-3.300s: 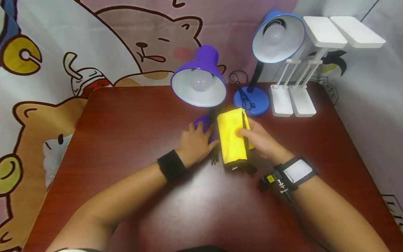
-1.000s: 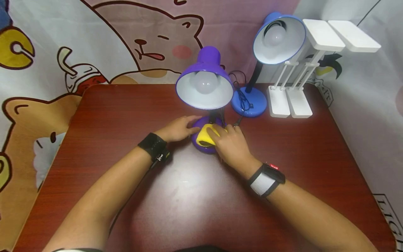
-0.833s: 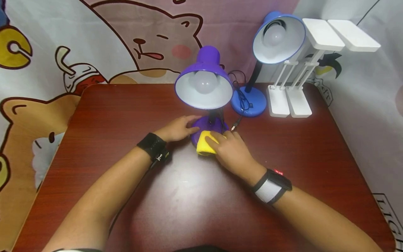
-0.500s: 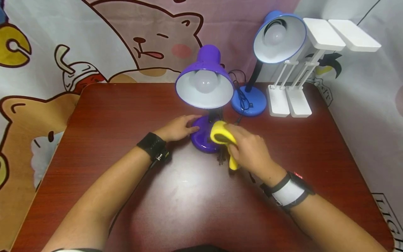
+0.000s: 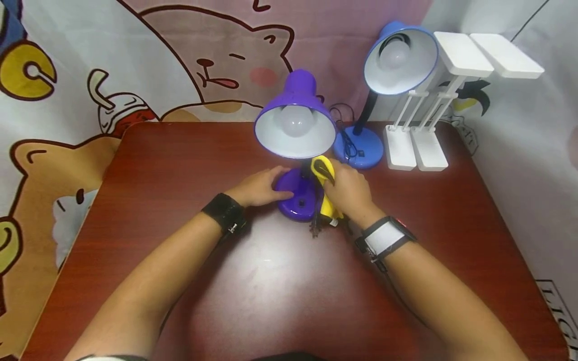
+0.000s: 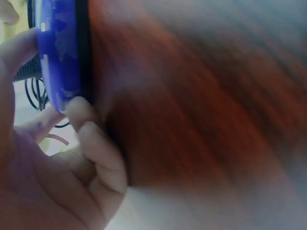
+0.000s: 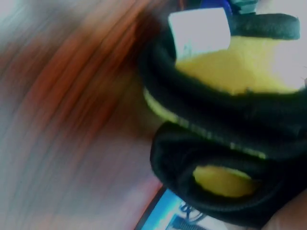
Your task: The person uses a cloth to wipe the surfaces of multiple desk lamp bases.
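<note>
A purple desk lamp (image 5: 300, 95) stands mid-table, its round base (image 5: 289, 193) between the hands. My left hand (image 5: 258, 187) holds the left rim of that base. The left wrist view shows the thumb laid over the base (image 6: 62, 52) and curled fingers at its edge. My right hand (image 5: 351, 193) grips a folded yellow cloth (image 5: 328, 206) with black edging at the right of the base, beside the lamp's neck. In the right wrist view the folds of the cloth (image 7: 230, 62) and a white tag fill the right half. Fingers behind the cloth are hidden.
The lamp's dark cord and plug (image 5: 314, 228) hang over the right side of its base. Behind to the right stand a blue desk lamp (image 5: 368, 148) with a coiled cord and two white folding lamps (image 5: 429, 150). A patterned cloth wall (image 5: 226, 60) borders the table's back.
My right hand has moved the yellow cloth from the front of the base to its right side, lifting it off between. The left hand stays at the base's left rim.
</note>
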{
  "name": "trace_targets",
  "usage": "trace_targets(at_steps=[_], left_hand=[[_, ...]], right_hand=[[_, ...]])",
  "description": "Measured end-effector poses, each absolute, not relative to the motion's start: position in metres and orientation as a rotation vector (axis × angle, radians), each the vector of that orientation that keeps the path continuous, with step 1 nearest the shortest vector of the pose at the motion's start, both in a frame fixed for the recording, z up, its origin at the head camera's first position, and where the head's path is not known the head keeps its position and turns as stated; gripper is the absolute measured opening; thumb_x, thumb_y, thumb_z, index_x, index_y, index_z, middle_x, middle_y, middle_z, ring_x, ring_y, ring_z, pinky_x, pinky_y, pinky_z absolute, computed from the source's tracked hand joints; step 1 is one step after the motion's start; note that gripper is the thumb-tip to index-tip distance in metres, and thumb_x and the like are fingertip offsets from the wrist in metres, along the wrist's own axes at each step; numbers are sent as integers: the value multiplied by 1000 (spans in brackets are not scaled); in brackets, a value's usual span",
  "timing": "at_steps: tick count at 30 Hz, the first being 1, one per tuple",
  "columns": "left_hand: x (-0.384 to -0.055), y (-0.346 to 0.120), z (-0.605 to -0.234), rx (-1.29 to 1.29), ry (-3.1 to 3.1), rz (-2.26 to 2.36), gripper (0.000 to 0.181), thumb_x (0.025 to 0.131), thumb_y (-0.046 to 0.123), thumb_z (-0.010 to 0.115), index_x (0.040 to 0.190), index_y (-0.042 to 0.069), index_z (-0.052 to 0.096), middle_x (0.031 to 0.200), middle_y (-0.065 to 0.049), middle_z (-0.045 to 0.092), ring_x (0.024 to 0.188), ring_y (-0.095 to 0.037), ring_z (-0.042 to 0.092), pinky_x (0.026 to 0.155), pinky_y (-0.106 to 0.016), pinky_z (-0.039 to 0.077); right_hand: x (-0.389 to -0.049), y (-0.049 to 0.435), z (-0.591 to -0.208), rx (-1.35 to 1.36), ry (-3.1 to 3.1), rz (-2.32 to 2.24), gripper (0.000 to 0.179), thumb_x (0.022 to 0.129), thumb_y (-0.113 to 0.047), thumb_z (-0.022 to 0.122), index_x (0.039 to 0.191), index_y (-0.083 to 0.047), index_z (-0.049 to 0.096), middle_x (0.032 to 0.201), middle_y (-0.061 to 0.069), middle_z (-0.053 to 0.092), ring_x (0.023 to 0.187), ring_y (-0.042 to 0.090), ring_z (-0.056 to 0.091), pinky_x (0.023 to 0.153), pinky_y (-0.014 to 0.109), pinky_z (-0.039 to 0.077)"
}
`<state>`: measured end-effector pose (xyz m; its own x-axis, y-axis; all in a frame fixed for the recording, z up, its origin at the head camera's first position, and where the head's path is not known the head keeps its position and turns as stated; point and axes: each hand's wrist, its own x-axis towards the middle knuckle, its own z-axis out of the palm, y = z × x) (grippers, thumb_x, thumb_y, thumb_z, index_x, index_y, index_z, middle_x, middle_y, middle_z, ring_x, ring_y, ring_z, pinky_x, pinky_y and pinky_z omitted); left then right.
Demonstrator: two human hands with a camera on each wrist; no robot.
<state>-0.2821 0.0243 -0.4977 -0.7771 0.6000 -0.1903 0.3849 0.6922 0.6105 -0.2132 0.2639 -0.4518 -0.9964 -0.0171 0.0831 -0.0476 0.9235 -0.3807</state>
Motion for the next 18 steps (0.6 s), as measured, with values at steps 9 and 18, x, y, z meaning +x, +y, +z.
trace_targets(at_steps=[9, 18], left_hand=[[-275, 11, -495, 728, 2454, 862, 74, 90, 47, 70, 150, 18, 36, 140, -8, 57, 130, -26, 56, 105, -48, 47], [-274, 9, -492, 707, 2453, 841, 74, 92, 47, 68, 151, 18, 33, 139, -9, 58, 129, -27, 57, 104, -49, 47]], right_hand=[[-205, 247, -452, 120, -3049, 570, 54, 92, -22, 64, 143, -10, 51, 119, 16, 67, 94, 33, 69, 77, 50, 58], [-165, 242, -453, 238, -3035, 521, 57, 89, -20, 67, 142, -6, 52, 129, 19, 62, 90, 38, 71, 73, 51, 58]])
